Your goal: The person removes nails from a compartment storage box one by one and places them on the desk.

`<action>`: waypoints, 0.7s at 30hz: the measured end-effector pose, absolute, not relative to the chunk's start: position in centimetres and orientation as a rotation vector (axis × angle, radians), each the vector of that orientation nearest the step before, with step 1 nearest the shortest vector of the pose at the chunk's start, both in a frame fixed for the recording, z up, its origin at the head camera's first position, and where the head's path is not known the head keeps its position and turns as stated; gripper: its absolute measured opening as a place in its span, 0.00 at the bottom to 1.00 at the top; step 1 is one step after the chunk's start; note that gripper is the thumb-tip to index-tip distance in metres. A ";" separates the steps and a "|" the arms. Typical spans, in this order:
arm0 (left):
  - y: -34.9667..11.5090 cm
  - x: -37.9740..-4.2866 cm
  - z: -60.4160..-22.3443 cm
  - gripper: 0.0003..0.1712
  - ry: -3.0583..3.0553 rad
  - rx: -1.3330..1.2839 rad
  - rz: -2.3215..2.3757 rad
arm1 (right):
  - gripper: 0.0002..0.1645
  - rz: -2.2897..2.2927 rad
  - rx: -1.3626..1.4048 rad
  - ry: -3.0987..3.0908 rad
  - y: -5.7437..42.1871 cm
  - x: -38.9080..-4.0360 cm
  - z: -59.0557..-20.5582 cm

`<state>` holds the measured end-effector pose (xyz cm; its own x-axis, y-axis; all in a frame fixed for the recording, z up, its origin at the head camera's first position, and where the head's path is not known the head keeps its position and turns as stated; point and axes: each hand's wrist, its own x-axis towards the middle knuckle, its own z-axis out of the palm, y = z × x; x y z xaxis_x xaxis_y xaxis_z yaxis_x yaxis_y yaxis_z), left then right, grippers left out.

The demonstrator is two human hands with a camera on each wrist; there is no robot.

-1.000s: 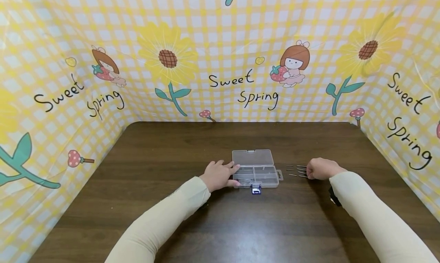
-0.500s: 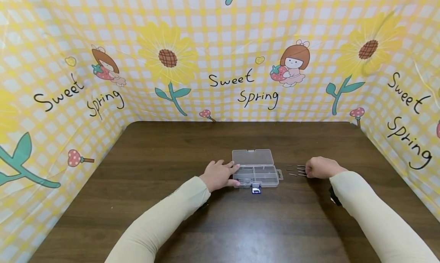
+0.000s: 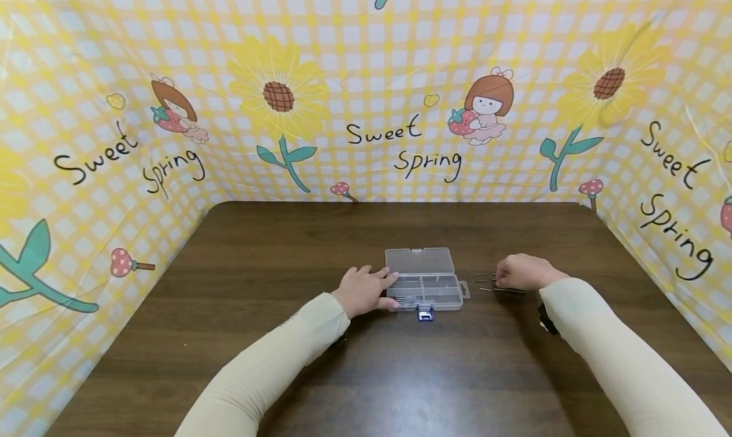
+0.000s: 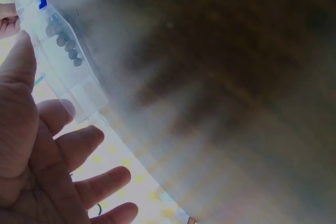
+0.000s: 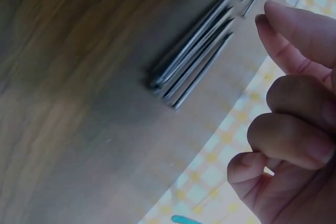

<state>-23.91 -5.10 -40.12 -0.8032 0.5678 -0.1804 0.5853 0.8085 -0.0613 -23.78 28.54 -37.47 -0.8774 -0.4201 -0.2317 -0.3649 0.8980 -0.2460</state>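
My left hand (image 3: 361,291) rests against the left end of a clear divided plastic box (image 3: 440,302), fingers spread. The box's lid (image 3: 420,261) lies back, and its blue latch (image 3: 426,313) hangs at the front. Several nails (image 3: 407,300) lie in the front left compartment; their round heads (image 4: 70,45) show in the left wrist view. To the box's right, my right hand (image 3: 525,272) hovers over long nails (image 5: 202,66) and short nails (image 5: 251,4) on the table. Its thumb and index fingertips come together, the other fingers curl, and nothing shows between them.
The box stands on a brown wooden table (image 3: 286,246). A yellow checked cloth (image 3: 377,75) printed with flowers hangs along the back and both sides. A hang tab (image 3: 466,289) sticks out from the box's right end.
My right hand has shifted left from the outer ends of the long nails, uncovering more of them. My left hand and the box have stayed in place.
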 end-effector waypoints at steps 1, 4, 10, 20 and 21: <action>-5.1 -23.9 -40.1 0.40 2.839 0.911 -0.171 | 0.05 -0.281 -0.598 2.780 28.3 -23.9 -37.4; -5.1 -23.9 -40.1 0.40 2.837 0.911 -0.176 | 0.04 -0.293 -0.629 2.771 27.5 -24.2 -37.3; -5.1 -24.0 -39.8 0.40 2.845 0.916 -0.215 | 0.03 -0.419 -0.742 2.777 25.4 -24.9 -37.0; -5.1 -24.0 -39.6 0.41 2.868 0.916 -0.252 | 0.05 -0.408 -0.857 2.754 19.6 -25.3 -37.3; -5.0 -24.0 -39.7 0.41 2.872 0.918 -0.252 | 0.06 -0.395 -0.874 2.750 19.0 -25.3 -37.3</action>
<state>-23.97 -5.04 -39.68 -0.8097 0.5647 -0.1601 0.5839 0.8025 -0.1227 -25.27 18.96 -37.34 -0.7961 -0.5900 -0.1344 -0.5282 0.7859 -0.3214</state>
